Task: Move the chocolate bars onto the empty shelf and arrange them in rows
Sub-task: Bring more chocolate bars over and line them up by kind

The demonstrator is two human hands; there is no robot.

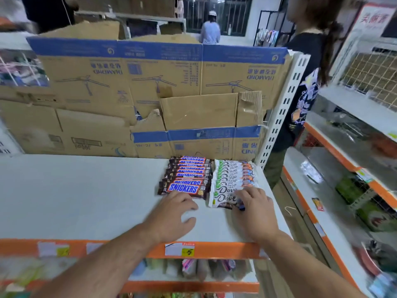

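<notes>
- The right hand [255, 208] lies palm down with its fingers spread over the right end of the nearest Dove bar [223, 200], pressing on the wrapper rather than closing around it.
- The left hand [175, 214] rests flat and relaxed on the white shelf [86, 194], fingers loosely apart and holding nothing; its fingertips sit just short of the front Snickers bar [184, 189].
- Beyond the left hand, the Snickers row [188, 174] runs back toward the cardboard [193, 138], each bar overlapping the next.
- Beyond the right hand, the Dove row [233, 175] runs back the same way, just beside the Snickers row.
- Both rows sit at the right end of the shelf; everything to the left of the left hand is bare board.
- Under both wrists runs the orange shelf edge [225, 250] with a yellow price tag [188, 252].
- Off past the right hand, a person in a dark printed shirt [305, 100] stands in the aisle.
</notes>
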